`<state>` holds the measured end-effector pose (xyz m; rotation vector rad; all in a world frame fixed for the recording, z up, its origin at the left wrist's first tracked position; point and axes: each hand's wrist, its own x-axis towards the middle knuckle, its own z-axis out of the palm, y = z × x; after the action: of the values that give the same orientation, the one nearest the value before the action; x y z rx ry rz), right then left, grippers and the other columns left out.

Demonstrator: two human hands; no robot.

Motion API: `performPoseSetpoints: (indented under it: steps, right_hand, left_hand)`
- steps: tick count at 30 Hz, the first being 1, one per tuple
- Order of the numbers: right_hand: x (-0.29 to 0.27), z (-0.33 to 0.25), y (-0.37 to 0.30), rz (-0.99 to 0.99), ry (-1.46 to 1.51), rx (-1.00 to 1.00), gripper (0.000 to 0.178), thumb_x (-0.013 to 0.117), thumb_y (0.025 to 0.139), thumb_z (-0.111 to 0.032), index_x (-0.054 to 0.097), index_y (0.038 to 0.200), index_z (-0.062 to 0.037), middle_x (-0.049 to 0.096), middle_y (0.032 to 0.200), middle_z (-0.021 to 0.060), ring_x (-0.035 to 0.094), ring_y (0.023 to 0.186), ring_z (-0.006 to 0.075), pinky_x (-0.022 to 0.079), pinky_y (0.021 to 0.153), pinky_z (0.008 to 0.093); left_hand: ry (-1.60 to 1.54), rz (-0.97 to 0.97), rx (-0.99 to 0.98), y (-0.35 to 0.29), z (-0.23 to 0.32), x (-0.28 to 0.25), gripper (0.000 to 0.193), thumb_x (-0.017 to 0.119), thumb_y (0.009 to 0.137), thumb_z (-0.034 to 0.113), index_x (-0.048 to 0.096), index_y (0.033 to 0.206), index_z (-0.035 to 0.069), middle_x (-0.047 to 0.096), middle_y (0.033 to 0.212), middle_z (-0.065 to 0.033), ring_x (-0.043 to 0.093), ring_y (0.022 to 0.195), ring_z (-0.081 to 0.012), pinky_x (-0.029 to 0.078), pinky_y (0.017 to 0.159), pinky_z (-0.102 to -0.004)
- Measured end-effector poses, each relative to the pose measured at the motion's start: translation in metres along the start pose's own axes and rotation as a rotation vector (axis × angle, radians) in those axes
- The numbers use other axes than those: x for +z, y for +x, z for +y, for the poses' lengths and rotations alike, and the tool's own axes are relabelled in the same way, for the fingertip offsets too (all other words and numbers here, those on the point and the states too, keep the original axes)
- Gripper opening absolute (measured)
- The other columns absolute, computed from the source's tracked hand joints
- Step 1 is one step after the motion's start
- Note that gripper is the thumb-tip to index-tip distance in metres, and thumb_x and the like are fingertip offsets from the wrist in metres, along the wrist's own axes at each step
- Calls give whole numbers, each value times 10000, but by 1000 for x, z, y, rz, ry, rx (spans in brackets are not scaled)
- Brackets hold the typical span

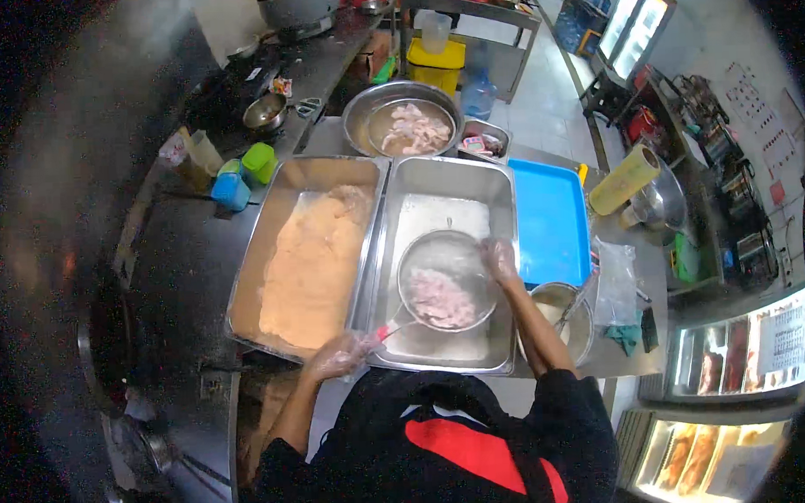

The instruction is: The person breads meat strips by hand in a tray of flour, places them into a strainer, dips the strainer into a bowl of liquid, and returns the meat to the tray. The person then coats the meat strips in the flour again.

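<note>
A round wire strainer (417,246) hangs over a deep steel pan (512,203) with a white layer on its bottom. Pale pink raw meat pieces (441,300) lie in the strainer. My left hand (342,355), in a clear plastic glove, is closed around the strainer's red-ended handle. At the strainer's far right rim, my gloved right hand (500,260) grips the edge. Left of that pan stands another steel pan (253,297) holding orange-tan breading powder (310,272). Beyond both, a large steel bowl (355,120) contains more raw meat in liquid.
To the right lie a blue tray (552,220), a roll of plastic film (624,180) and a metal pot (583,334). Green and blue plastic cups (259,162) stand at left. A small steel bowl (265,113) sits on the left counter. Lit display cases (743,355) stand at lower right.
</note>
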<state>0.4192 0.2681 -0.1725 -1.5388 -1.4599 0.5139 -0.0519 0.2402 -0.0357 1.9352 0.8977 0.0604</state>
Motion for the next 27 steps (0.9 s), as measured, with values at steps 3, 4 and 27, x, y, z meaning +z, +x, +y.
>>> performPoseSetpoints:
  steps: [3, 4, 27]
  right_hand:
    - [14, -46, 15, 87, -281, -345, 202, 526, 862, -158, 667, 818, -20, 647, 785, 167, 620, 700, 281, 468, 635, 454]
    - [12, -55, 25, 66, -437, -402, 208, 533, 851, -163, 671, 782, -24, 642, 775, 179, 623, 696, 295, 463, 640, 476]
    - [6, -98, 16, 219, -354, -197, 161, 591, 848, -177, 606, 837, -17, 546, 655, 148, 532, 670, 366, 438, 702, 459]
  left_hand:
    - [-37, -28, -28, -8, 28, -13, 499, 419, 941, 455, 612, 920, -4, 620, 798, -213, 598, 766, -340, 462, 720, -429]
    - [19, -105, -199, -14, 49, -23, 481, 437, 938, 440, 601, 885, -9, 606, 754, -198, 594, 720, -320, 465, 693, -424]
    - [32, 2, 0, 4, -1, 11, 318, 447, 939, 326, 590, 917, 42, 618, 797, -185, 591, 680, -352, 476, 631, -438]
